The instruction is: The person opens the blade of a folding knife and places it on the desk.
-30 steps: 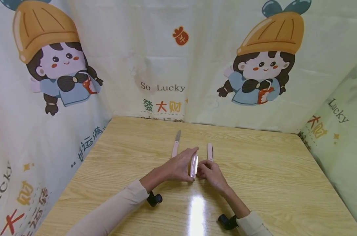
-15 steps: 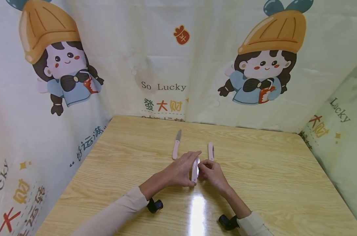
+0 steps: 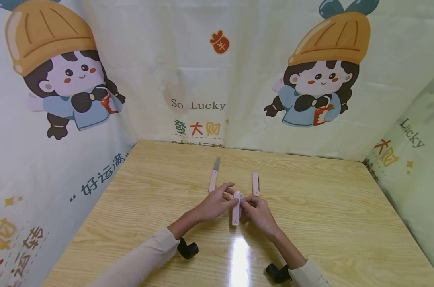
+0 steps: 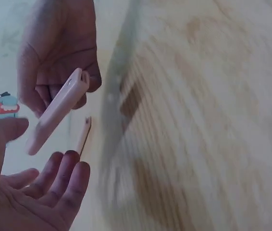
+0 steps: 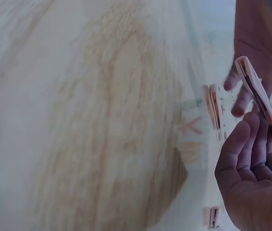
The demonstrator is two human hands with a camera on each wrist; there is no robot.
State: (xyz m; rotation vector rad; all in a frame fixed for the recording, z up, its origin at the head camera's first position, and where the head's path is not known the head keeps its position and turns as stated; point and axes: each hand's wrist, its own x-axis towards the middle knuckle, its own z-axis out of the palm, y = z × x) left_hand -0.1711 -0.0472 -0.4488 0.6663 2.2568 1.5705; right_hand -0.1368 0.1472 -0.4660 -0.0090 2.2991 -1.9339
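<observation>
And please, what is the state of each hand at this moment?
Left hand: open, holding nothing.
Right hand: closed, pinching the knife.

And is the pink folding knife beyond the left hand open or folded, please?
Open: the pink folding knife shows its grey blade beyond the handle.

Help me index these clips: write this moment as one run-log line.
right grip: pinches slotted pink tool | left grip: close beside it, fingers loose | wooden table: pink-handled knife, blade exposed; second pink tool
</observation>
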